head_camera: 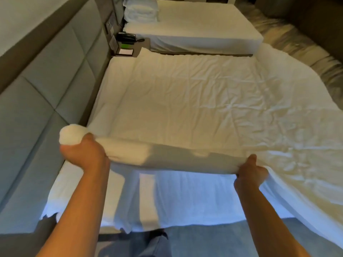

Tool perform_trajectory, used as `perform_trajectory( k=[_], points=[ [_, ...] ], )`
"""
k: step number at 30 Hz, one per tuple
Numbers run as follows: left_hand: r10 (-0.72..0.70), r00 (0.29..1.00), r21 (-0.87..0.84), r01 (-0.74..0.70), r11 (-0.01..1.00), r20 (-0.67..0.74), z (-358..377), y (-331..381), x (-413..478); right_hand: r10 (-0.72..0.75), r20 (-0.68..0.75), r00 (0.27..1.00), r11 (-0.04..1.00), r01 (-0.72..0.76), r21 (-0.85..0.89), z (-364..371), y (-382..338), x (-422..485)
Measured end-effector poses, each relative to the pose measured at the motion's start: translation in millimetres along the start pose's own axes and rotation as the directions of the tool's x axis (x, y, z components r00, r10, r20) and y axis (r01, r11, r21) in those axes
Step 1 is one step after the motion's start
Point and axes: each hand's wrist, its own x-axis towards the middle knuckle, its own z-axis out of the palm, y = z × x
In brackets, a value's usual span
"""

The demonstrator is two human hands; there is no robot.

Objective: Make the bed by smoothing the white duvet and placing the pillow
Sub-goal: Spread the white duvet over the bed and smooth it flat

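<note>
I see my left hand (83,154) clenched around the corner of the white duvet (185,101), bunching it into a rounded wad near the padded headboard (46,80). My right hand (249,173) has its grip closed on the same folded edge further along, thumb on top. Between the two hands the edge is lifted off the bed sheet (185,199), which lies bare below it. The rest of the duvet spreads wrinkled across the bed, spilling off the foot side. A second bed (194,28) stands beyond, with folded white bedding (141,12) stacked at its head.
</note>
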Motion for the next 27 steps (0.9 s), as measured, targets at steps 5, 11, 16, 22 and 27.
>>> perform_trajectory(
  k=[5,11,16,22,27],
  points=[
    [0.223,0.966,-0.141,-0.205,0.969,0.129,190,14,73,-0.124,0.088,0.988,0.984,0.134,-0.119,134,-86,82],
    [0.219,0.852,0.328,-0.402,0.855,0.475,323,-41,150,-0.022,0.334,0.942,0.995,0.054,-0.087,282,-102,166],
    [-0.183,0.857,0.875,-0.458,0.156,0.481,249,-185,221,0.206,0.623,0.755,0.879,0.137,-0.456,311,16,207],
    [-0.145,0.852,0.863,-0.505,0.021,0.503,192,-222,249,0.289,0.707,0.646,0.737,0.322,-0.595,297,103,209],
    [-0.107,0.843,0.846,-0.511,0.151,0.528,152,-212,255,0.247,0.754,0.609,0.413,0.638,-0.65,315,120,220]
  ],
)
